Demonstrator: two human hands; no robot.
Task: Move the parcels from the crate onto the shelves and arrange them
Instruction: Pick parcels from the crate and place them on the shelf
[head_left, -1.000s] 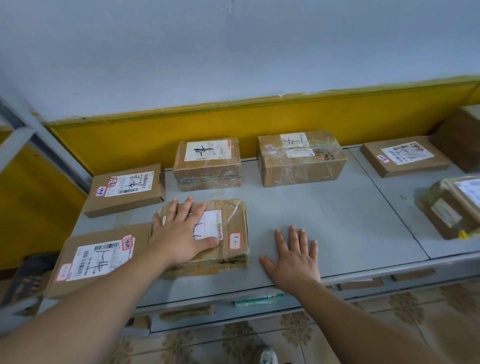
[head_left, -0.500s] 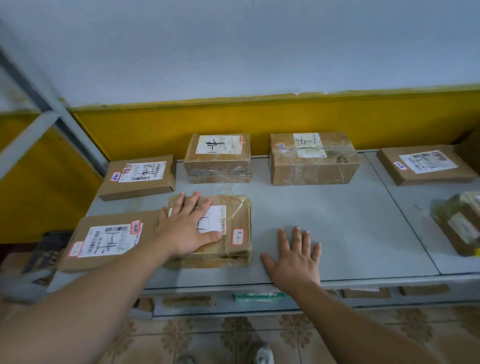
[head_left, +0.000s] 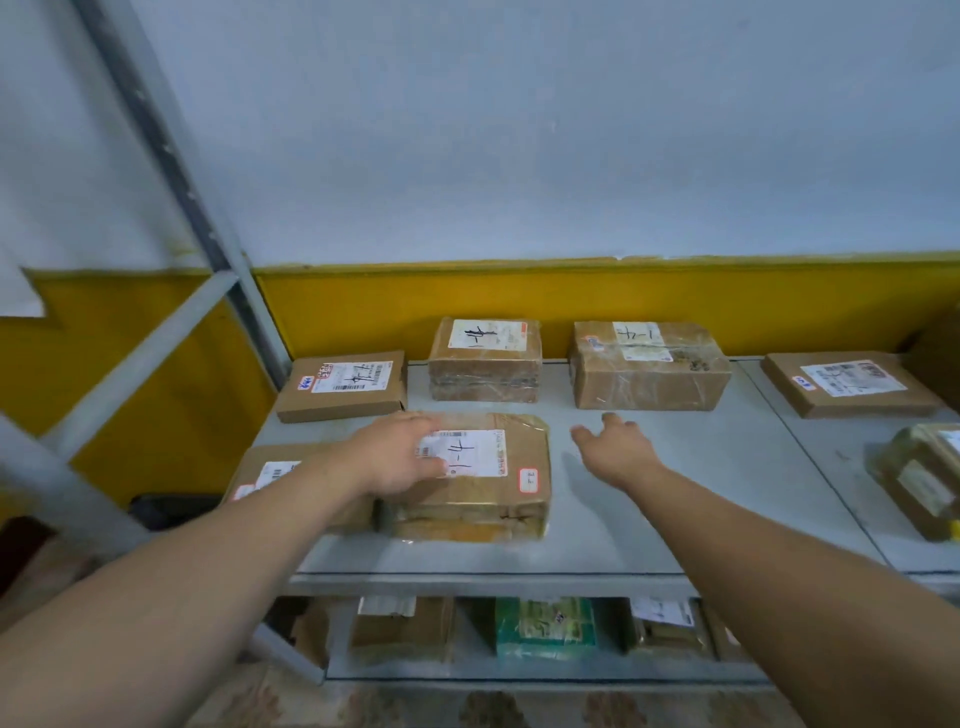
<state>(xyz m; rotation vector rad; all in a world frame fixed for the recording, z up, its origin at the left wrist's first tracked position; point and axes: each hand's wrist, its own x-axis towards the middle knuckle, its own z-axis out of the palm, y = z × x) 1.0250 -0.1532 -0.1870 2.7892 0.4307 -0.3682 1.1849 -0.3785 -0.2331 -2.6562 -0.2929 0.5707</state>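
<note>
A brown, tape-wrapped cardboard parcel (head_left: 485, 493) with a white label marked "1-4" lies flat near the front of the grey metal shelf (head_left: 753, 467), just beside a flat cardboard parcel (head_left: 262, 470) on its left. The left hand (head_left: 395, 457) lies palm down on its left part, thumb by the label; blur hides whether the fingers hook the far edge. The right hand (head_left: 618, 447) hovers above bare shelf just right of the parcel, fingers loosely curled, holding nothing.
</note>
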